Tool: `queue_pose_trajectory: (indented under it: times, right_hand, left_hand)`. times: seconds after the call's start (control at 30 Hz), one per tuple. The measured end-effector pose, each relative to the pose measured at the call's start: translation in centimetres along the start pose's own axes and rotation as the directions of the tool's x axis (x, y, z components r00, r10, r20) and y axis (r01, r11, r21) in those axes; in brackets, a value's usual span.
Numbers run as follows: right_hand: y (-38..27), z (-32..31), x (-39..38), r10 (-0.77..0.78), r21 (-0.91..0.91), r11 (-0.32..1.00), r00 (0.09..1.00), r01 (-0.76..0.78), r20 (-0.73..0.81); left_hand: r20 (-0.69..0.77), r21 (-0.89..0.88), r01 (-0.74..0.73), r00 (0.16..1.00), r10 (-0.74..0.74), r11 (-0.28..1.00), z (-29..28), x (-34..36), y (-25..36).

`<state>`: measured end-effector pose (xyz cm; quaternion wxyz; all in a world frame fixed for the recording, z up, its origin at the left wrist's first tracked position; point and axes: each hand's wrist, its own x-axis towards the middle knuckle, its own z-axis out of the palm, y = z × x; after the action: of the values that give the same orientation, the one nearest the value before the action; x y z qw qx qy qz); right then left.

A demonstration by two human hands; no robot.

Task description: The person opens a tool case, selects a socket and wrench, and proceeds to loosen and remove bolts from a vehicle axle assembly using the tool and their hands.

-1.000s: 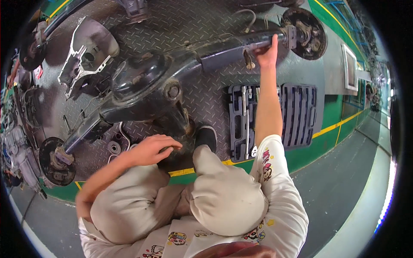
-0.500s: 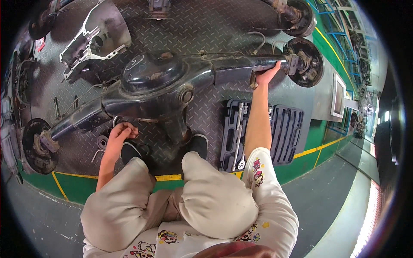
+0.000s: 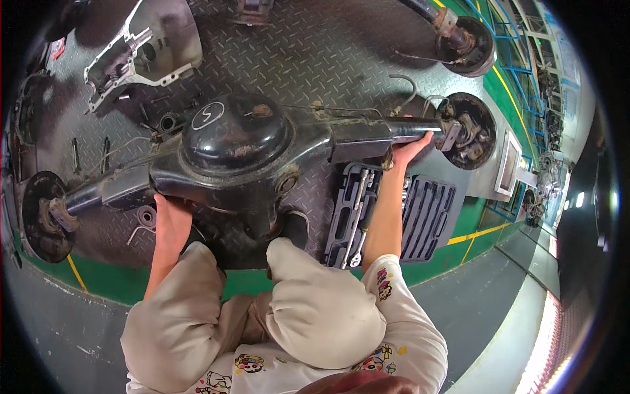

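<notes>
Gripping the black axle (image 3: 252,190), crosswise beyond the knees (image 3: 328,308), near its right end with the right hand (image 3: 407,152). Reaching under its left side with the left hand (image 3: 172,220) — can't tell whether clasping.

Dark diamond-plate metal flooring (image 3: 315,62) meets a yellow-lined green strip (image 3: 110,281) and grey floor (image 3: 72,328), with blue metal framework (image 3: 508,38) at right.

White cartoon-print shirt (image 3: 420,331), beige trousers (image 3: 321,305)
</notes>
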<state>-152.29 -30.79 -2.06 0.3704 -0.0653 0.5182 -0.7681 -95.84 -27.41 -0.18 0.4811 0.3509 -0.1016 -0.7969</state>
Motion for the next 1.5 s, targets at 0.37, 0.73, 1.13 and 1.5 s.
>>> queue_pose_trajectory:
  times: [0.37, 0.73, 1.13, 1.5]
  right_hand:
    - [-0.7, -7.5, -4.1, -0.084, -0.198, 0.977, 0.996, 0.076, -0.033]
    - [-6.5, -12.4, -9.6, 0.130, -0.182, 0.970, 0.977, -0.160, -0.169]
    - [12.8, -4.0, -31.3, 0.737, 0.082, 0.668, 0.642, -0.739, -0.213]
    - [14.9, 0.1, -33.3, 0.815, 0.047, 0.572, 0.561, -0.819, -0.142]
  left_hand:
    - [-0.297, 0.005, 0.108, 0.949, -0.102, 0.994, 1.4, -2.4, -0.4]
    - [0.138, 0.236, 0.139, 0.975, -0.175, 0.962, -4.7, -3.9, -1.8]
    - [-0.281, -0.376, -0.136, 0.959, 0.027, 0.916, -9.7, -6.5, 6.8]
    - [0.078, -0.584, -0.129, 0.974, 0.214, 0.801, -12.5, -2.7, 6.8]
